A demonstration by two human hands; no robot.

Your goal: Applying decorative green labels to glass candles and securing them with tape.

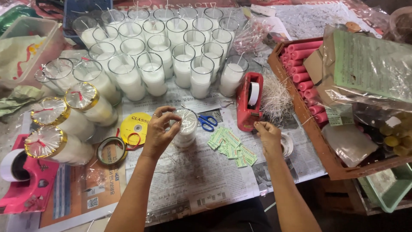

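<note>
Gripping the candle glass (pixel 186 127), left hand (pixel 158 134) fingers (pixel 159 114) circle its top.

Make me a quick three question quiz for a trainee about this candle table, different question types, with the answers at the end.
1. True or false: the left hand holds a glass candle covered with clear wrap.
2. Multiple choice: what is the right hand nearest to? A) blue scissors B) red tape dispenser C) yellow ribbon spool
3. Fill in: the small green labels lie on the newspaper between the two ____.

Key
1. True.
2. B, the red tape dispenser; the blue scissors and yellow ribbon spool lie nearer the left hand.
3. hands.
</note>
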